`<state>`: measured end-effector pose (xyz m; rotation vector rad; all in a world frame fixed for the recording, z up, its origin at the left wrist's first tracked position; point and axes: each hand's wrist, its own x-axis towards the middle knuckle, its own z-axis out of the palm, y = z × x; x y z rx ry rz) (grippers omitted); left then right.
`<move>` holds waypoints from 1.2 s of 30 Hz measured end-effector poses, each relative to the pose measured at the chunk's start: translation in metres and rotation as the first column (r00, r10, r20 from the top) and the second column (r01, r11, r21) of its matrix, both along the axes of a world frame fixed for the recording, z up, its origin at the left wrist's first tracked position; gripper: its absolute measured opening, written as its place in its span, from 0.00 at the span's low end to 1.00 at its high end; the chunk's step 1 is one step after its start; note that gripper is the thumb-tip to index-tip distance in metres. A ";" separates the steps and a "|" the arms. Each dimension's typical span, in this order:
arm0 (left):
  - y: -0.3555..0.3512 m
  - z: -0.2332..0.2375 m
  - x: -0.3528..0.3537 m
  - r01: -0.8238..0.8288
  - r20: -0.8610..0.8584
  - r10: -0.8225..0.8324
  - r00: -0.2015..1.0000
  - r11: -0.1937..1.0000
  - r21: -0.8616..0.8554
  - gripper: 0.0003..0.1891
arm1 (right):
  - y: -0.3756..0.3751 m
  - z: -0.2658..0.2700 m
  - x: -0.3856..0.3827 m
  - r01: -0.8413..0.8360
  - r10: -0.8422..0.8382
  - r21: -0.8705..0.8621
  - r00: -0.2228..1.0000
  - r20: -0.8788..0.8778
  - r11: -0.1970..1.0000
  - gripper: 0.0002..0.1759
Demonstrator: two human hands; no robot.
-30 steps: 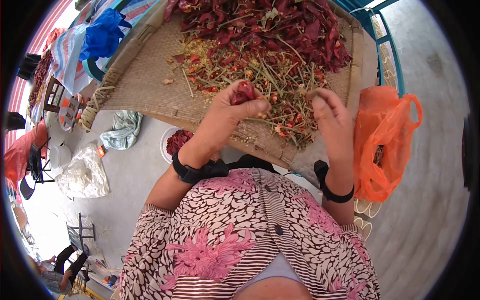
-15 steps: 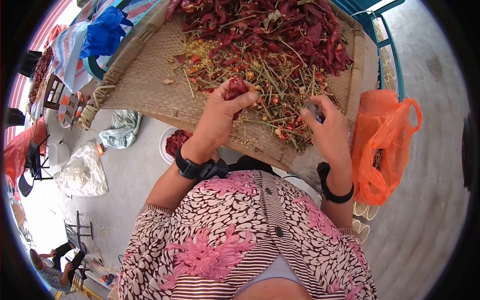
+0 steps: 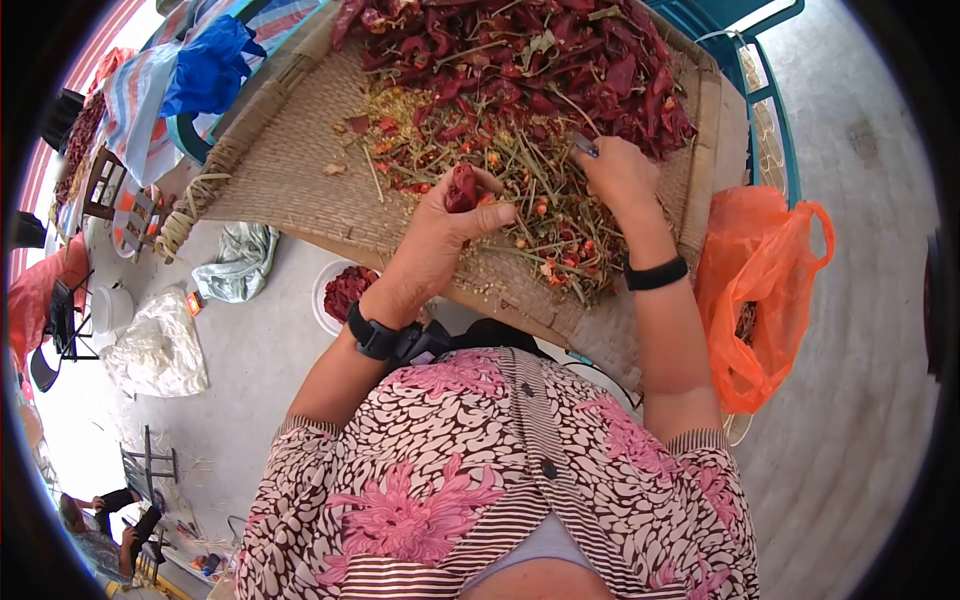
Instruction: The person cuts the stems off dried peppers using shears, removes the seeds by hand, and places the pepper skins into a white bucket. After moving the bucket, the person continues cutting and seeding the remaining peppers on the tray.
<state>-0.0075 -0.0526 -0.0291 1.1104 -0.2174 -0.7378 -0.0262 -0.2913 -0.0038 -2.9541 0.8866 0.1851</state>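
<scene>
Holding a red pepper pod (image 3: 462,190), the left hand (image 3: 445,228) was above the near part of the woven tray (image 3: 290,170), its fingers curled round the pod and its thumb stretched out toward the tray's right side. The right hand (image 3: 622,182) was closed on a small grey tool (image 3: 584,146), over the right half of the tray, where the stem litter met the pepper heap; most of the tool was hidden by the fingers, and its exact kind could not be told.

The pepper heap (image 3: 620,75), dark red and wrinkled, covered the far part of the tray. Nearer on the tray, between the two hands and round them, lay stem litter (image 3: 525,165) mixed with bright red bits, and a patch of yellow seeds (image 3: 395,103) was spread to the left of it.

Below the tray's near edge, toward its left, a white bowl (image 3: 318,300) held red pieces (image 3: 348,288). An orange plastic bag (image 3: 765,310) hung open just beyond the tray's right side. Off the tray's far left edge was a blue bag (image 3: 210,65), and a grey-green bag (image 3: 237,262) lay on the floor to the tray's near left. Well apart from the tray, behind and to its left, another person (image 3: 110,545) was sitting.
</scene>
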 end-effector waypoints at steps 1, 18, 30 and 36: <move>0.000 0.000 0.000 0.005 -0.021 -0.005 1.000 1.000 -0.006 0.18 | -0.002 -0.006 0.001 -0.014 0.014 -0.020 1.000 -0.018 1.000 0.20; 0.004 -0.003 0.000 0.037 -0.105 -0.050 0.993 0.992 -0.117 0.14 | -0.029 0.009 -0.032 -0.018 -0.417 0.920 0.888 0.194 0.390 0.10; -0.020 0.022 -0.003 0.050 -0.262 -0.133 0.956 0.952 -0.302 0.10 | 0.050 0.036 -0.074 -0.213 -0.470 0.966 0.874 0.122 -0.144 0.11; -0.026 0.011 -0.004 -0.031 -0.240 -0.045 0.970 0.953 -0.302 0.13 | 0.069 0.038 -0.070 -0.222 -0.367 0.974 0.902 0.226 0.053 0.14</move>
